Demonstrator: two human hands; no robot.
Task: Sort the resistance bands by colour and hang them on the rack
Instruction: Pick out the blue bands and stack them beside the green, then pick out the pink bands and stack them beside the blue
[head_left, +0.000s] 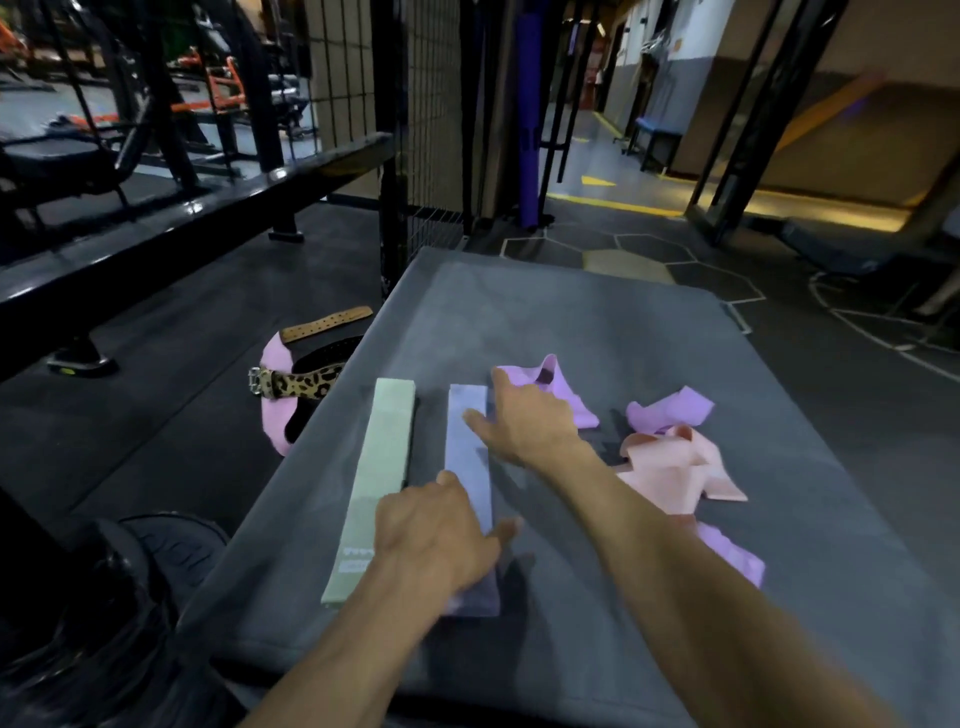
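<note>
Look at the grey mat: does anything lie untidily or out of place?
Yes. The pale green flat band and the lavender flat band lie straight, side by side, but the purple crumpled bands and the peach crumpled band sit in a heap to their right. A leopard-print belt lies on the floor.

Both bare forearms reach forward from the bottom edge; the left hand (434, 535) lies palm down, nearer the body, fingers spread and fairly straight, thumb out to the right; the right hand (522, 415) stretches farther ahead, palm down, fingers extended and pointing up-left, wrist straight.
</note>
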